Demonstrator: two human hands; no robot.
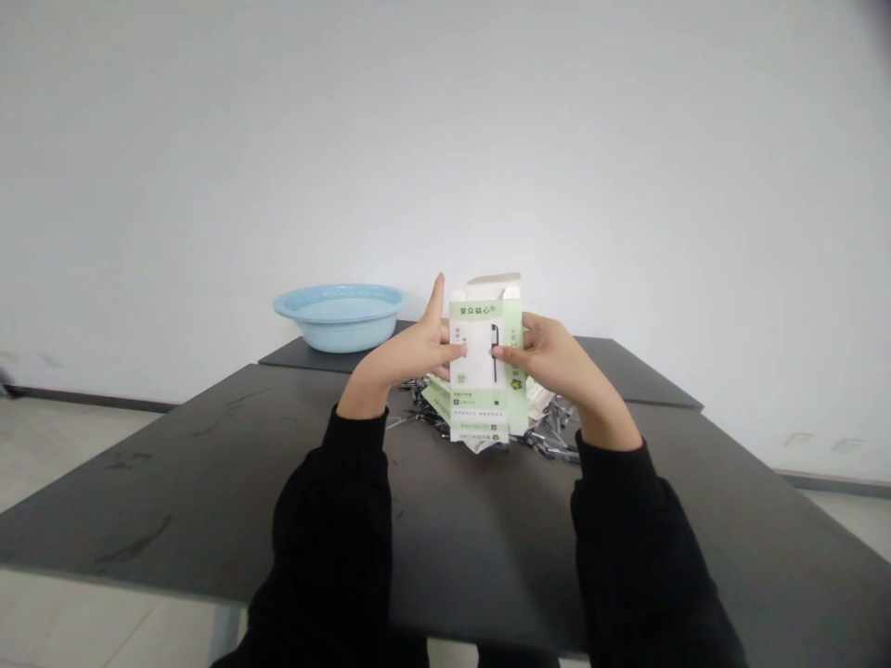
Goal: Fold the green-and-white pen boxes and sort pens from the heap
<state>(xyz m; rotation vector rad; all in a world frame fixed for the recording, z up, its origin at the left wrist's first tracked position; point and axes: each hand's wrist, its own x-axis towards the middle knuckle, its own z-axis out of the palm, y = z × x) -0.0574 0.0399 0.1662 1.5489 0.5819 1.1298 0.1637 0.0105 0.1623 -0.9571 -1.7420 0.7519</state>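
Note:
A green and white cardboard pen box (477,380) is held up between my hands, its printed front with a picture of a black pen facing me. Its top flaps stand open, and a lower flap appears to hang at the bottom. My left hand (410,351) grips the left edge with the thumb on the front and the index finger pointing up. On the right edge, my right hand (549,353) pinches the box, thumb on the front and fingers behind. Behind and below the box lies a heap of dark pens (553,434), partly hidden, with more green and white cardboard (436,397) among them.
A light blue plastic basin (344,329) stands at the back left of the dark table (229,482), near the pale wall (445,139). Dark marks show on the left of the tabletop. The table's front edge runs below my forearms.

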